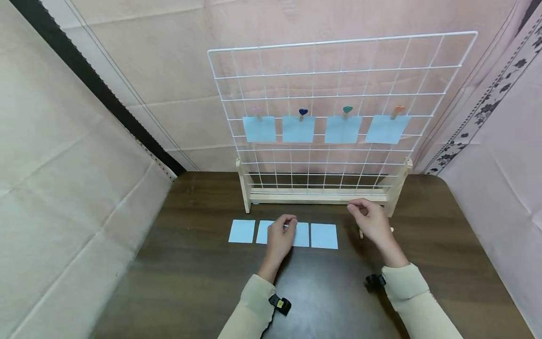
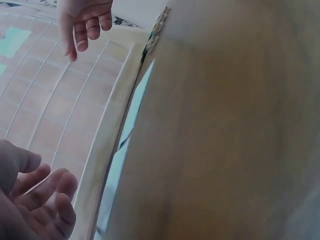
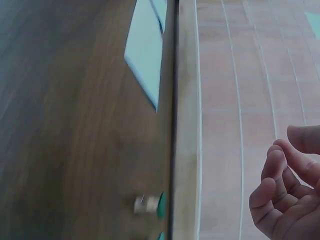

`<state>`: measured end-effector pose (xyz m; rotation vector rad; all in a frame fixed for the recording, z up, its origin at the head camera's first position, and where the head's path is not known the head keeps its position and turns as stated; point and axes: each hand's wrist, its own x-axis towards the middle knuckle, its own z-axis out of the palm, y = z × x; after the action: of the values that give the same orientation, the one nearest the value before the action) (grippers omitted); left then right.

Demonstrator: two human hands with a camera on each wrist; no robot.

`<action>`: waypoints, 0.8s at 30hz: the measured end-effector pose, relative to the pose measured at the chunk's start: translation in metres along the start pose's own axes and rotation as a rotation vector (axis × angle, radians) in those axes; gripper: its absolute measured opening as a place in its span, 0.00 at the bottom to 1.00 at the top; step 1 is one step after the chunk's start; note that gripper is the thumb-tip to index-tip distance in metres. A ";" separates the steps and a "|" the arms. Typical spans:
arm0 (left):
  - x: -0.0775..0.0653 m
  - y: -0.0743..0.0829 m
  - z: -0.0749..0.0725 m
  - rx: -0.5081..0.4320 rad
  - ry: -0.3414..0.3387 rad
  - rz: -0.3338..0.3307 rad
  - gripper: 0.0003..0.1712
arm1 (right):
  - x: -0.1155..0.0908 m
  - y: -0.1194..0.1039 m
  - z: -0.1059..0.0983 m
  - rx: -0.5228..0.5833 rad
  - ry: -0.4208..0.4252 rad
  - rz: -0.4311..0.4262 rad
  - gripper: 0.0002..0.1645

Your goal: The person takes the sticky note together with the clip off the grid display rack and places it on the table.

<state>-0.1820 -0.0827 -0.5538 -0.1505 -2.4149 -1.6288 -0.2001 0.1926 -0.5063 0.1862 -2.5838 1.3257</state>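
My left hand hovers over the row of blue paper squares on the table and partly covers the middle ones. Its fingers curl loosely, with nothing between them in the left wrist view. To the right, my right hand is held above the table by the rack's right foot. Thumb and fingers bend loosely and hold nothing. Small wooden clips lie beneath that hand, mostly hidden from the head view; one clip with a green top shows in the right wrist view.
Behind the hands stands a white wire grid in a pale wooden base. Several blue squares hang across it in a row, each under a clip with a coloured heart, such as the green one. Cloth walls enclose the dark table.
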 end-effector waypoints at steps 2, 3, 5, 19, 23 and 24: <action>0.004 -0.001 -0.005 -0.042 0.047 0.000 0.13 | 0.003 -0.008 0.006 0.013 0.003 -0.025 0.15; 0.006 0.000 -0.009 -0.058 0.066 -0.002 0.13 | 0.005 -0.011 0.010 0.018 -0.001 -0.031 0.14; 0.012 0.001 -0.016 -0.088 0.101 -0.009 0.12 | 0.009 -0.019 0.016 0.029 -0.014 -0.040 0.14; 0.049 0.014 -0.057 -0.103 0.251 0.054 0.16 | 0.043 -0.077 0.044 0.090 -0.099 -0.176 0.14; 0.053 0.018 -0.062 -0.114 0.263 0.063 0.14 | 0.051 -0.087 0.051 0.106 -0.125 -0.188 0.14; 0.053 0.019 -0.063 -0.118 0.268 0.063 0.13 | 0.053 -0.089 0.052 0.110 -0.129 -0.191 0.14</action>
<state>-0.2217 -0.1363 -0.5010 -0.0246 -2.0977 -1.6470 -0.2392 0.0977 -0.4519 0.5399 -2.5206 1.4277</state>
